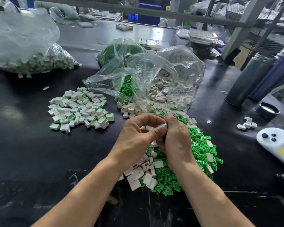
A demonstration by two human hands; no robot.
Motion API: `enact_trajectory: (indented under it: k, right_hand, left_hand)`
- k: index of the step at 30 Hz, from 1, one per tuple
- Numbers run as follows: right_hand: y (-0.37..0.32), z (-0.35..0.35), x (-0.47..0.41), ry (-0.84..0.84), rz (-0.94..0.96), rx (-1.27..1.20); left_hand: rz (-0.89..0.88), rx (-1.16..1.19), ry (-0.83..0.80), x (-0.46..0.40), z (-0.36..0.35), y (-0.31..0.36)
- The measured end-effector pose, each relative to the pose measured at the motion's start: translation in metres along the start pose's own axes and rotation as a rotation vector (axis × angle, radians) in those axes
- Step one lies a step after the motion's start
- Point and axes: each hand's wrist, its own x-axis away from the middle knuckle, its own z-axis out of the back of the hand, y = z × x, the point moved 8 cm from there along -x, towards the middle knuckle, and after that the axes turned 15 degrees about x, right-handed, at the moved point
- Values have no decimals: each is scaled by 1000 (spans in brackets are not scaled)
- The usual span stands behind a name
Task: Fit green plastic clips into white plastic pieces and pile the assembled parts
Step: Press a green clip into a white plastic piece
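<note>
On the table, the open bag is the landmark. A pile of assembled parts lies to its left, loose clips in front of it, two bottles to its right, and a second bag behind-left.

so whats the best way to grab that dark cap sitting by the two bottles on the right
Take the dark cap from above, pinching its outer wall on opposite sides. It sits open side up on the black table, so the round rim is exposed and nothing lies against it. The right hand is nearer, though both hands are busy with a white piece.
</note>
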Motion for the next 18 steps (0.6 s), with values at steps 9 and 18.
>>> enact_trajectory:
  k: [9, 18]
  right_hand:
    - [-1, 1, -2, 44, 91, 42]
    - [-2, 2, -4, 68, 120, 39]
  left_hand:
    - [-17, -34, 7, 1, 1, -1]
    - [-20, -22, 1, 3, -1, 2]
